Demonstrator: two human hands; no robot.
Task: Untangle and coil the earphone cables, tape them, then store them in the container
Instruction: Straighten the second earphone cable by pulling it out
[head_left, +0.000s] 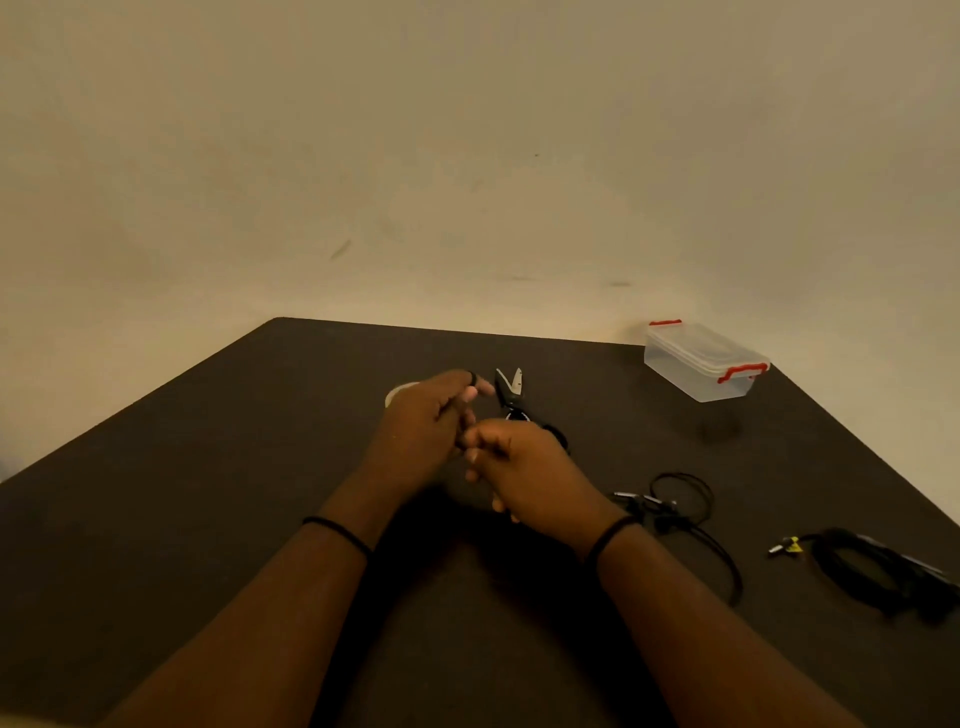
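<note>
Both hands meet mid-desk: the left hand (431, 415) and right hand (524, 467) are curled in a grip, seemingly pinching something dark; what cannot be told. If pulled apart hastily, a knot could tighten. Loose black earphone cables (680, 501) wait at right, the lidded clear plastic container with red clips (704, 366) far right on the dark desk (208, 493).

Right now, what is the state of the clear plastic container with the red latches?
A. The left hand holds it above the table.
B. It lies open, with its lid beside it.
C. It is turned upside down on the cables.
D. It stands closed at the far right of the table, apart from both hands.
D: the container stands upright, lid on, far from the left hand and the right hand.
</note>
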